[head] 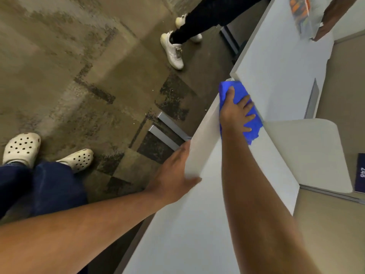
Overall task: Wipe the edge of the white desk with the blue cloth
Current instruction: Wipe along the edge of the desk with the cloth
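Observation:
The white desk runs from the lower middle up to the right, its near edge facing the carpet. A bright blue cloth lies bunched on the desk's far corner, wrapped over the edge. My right hand presses flat on the cloth with fingers spread and the thumb hooked over its top. My left hand grips the near edge of the desk, fingers hidden under the rim.
A second white desk continues beyond. Another person stands there in white sneakers, their hand holding a colourful packet. Grey metal desk feet lie on the carpet. My own white clogs are at left.

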The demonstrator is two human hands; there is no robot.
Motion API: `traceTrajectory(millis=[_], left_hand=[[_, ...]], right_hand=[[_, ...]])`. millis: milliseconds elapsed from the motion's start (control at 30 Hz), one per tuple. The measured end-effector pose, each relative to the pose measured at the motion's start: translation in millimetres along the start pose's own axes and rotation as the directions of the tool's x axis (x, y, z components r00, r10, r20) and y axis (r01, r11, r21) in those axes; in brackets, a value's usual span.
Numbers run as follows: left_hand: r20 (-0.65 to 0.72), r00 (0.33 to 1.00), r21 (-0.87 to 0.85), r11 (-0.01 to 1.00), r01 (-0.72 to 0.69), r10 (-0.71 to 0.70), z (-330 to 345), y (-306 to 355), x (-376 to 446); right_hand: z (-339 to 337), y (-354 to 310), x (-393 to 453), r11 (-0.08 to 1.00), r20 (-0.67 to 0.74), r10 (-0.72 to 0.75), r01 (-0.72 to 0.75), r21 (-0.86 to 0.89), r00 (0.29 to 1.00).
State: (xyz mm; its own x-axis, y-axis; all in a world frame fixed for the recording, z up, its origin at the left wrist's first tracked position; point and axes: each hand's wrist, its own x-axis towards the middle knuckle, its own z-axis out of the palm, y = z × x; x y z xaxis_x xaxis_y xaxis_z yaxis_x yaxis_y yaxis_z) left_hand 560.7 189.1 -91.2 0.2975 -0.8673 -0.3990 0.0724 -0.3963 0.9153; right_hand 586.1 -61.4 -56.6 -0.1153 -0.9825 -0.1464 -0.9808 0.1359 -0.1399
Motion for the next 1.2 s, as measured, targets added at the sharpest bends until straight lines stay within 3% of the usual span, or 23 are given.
traceTrajectory(millis=[333, 467, 667, 767, 867, 1133, 1200], left_hand=[[-0.057, 0.991, -0.012, 0.993, 0.117, -0.117, -1.5, 9.2, -0.2], [-0.117, 0.989, -0.076, 0.994, 0.08, -0.089, -3.5, 8.1, -2.0], [-0.18, 0.981, -0.135, 0.99, 0.046, -0.07, -0.4, 12.2, -13.7], [-0.13, 0.982, -0.024, 0.99, 0.138, -0.14, -10.4, 13.9, -4.8], [-0.117, 0.978, -0.022, 0.985, 0.169, -0.17, -9.9, 12.9, -8.3], [-0.08, 0.994, -0.076, 0.995, 0.068, -0.074, -11.8, 20.6, -7.8], [-0.018, 1.0, 0.038, 0.999, 0.024, -0.023, -19.5, 21.8, -10.5]], right_hand=[[11.2, 8.0, -73.6, 0.929, 0.079, -0.336, 0.344, -0.134, 0.939], [11.9, 35.2, -108.9, 0.9, 0.097, -0.406, 0.416, -0.132, 0.909], [6.2, 43.8, -120.0, 0.873, 0.063, -0.456, 0.46, -0.16, 0.888], [5.0, 12.1, -87.6, 0.914, 0.1, -0.377, 0.387, -0.121, 0.921], [2.5, 5.8, -81.0, 0.906, 0.096, -0.398, 0.407, -0.118, 0.912], [9.7, 50.0, -116.1, 0.886, 0.083, -0.435, 0.443, -0.139, 0.897], [11.6, 64.7, -130.3, 0.887, 0.081, -0.438, 0.445, -0.125, 0.895]])
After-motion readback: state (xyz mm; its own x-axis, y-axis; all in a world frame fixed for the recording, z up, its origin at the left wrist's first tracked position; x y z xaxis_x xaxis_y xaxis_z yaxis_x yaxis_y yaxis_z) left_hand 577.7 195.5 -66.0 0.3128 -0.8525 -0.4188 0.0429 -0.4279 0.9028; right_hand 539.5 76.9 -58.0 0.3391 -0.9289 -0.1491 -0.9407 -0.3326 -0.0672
